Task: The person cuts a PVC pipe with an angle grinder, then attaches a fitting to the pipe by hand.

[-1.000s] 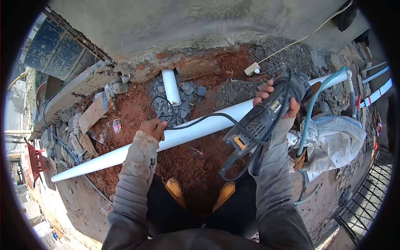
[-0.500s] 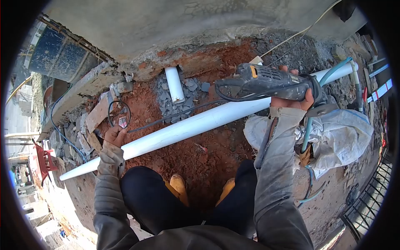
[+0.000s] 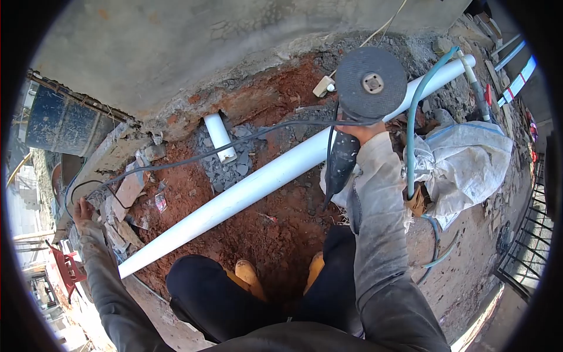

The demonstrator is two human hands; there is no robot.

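My right hand (image 3: pixel 365 131) is closed around an angle grinder (image 3: pixel 344 154), gripping it just below the disc. The worn dark disc (image 3: pixel 359 69) faces up toward me, over the upper part of a long white pipe (image 3: pixel 258 192). Hanging below my hand is the grinder's dark body. Far to the left, my left hand (image 3: pixel 85 211) has its fingers closed on the black power cord (image 3: pixel 193 155), beside a loop of it. That cord stretches across the dirt and passes over a short white pipe stub (image 3: pixel 218 136) coming out of the wall base.
A white sack (image 3: pixel 469 161) and a green hose (image 3: pixel 417 111) lie at right. Near the wall is a pale socket block (image 3: pixel 323 87). Broken slabs (image 3: pixel 130 193) and a small packet (image 3: pixel 160 202) rest on red soil. A blue drum (image 3: pixel 67 123) stands upper left.
The grinder has been turned so its disc faces up, and it sits further left. My left hand has moved left and down, drawing the cord into a longer line across the pipe stub.
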